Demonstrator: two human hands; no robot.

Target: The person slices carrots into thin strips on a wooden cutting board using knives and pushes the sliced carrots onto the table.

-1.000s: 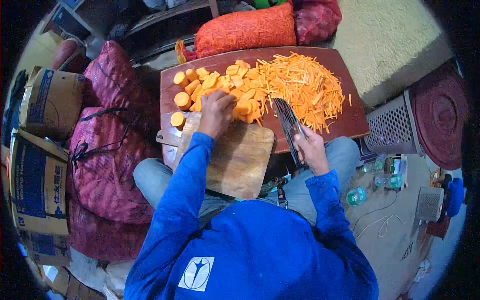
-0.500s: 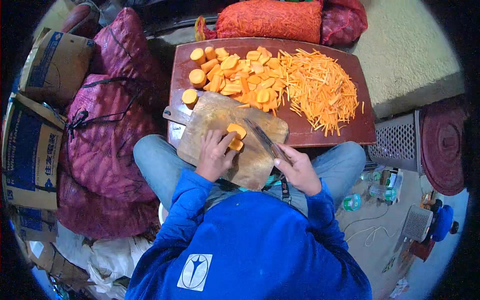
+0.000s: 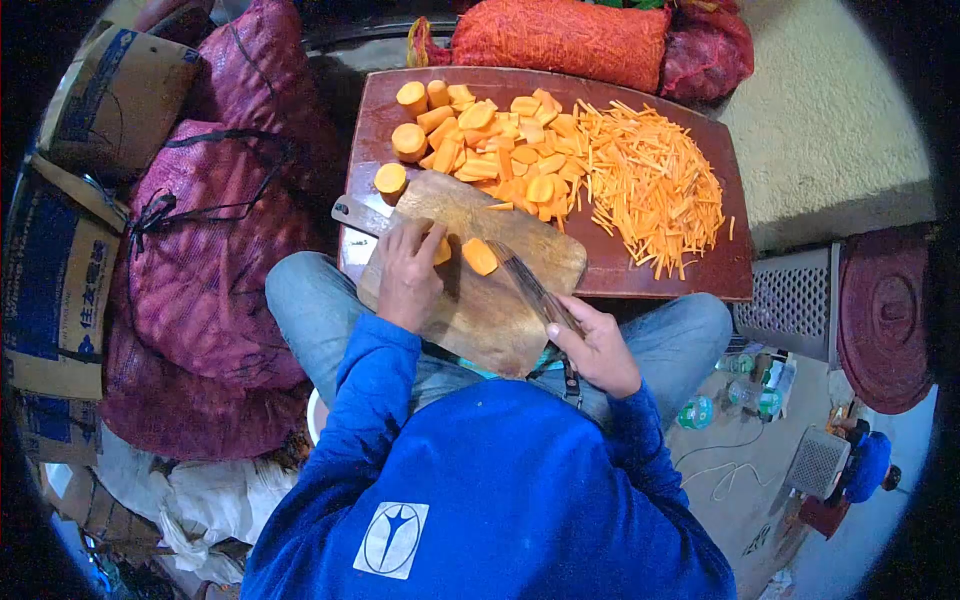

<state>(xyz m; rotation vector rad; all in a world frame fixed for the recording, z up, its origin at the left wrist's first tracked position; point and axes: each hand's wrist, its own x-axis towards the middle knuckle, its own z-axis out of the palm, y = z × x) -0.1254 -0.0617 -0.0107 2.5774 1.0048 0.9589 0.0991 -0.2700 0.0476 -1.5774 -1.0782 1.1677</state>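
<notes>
My left hand (image 3: 409,268) is closed on a carrot piece (image 3: 442,252) at the left part of the wooden cutting board (image 3: 475,320); the fingers hide most of that piece. Just to its right, a carrot slice (image 3: 480,257) lies flat on the board, touching or very near the tip of a knife (image 3: 536,287). My right hand (image 3: 597,347) grips the knife by its handle, the blade pointing up and to the left. Past the board are a pile of carrot slices (image 3: 520,160), thick carrot chunks (image 3: 409,142) and a heap of carrot sticks (image 3: 655,185).
The board lies partly on a dark red table (image 3: 735,230) and over my lap. A metal blade-like tool (image 3: 360,213) pokes out beneath it. An orange net sack (image 3: 560,45) lies behind; purple net sacks (image 3: 215,250) stand left. Another person (image 3: 870,468) sits at far right.
My left hand has moved left with a carrot piece, away from the knife. One slice now lies apart on the board by the knife tip. The view has shifted slightly.
</notes>
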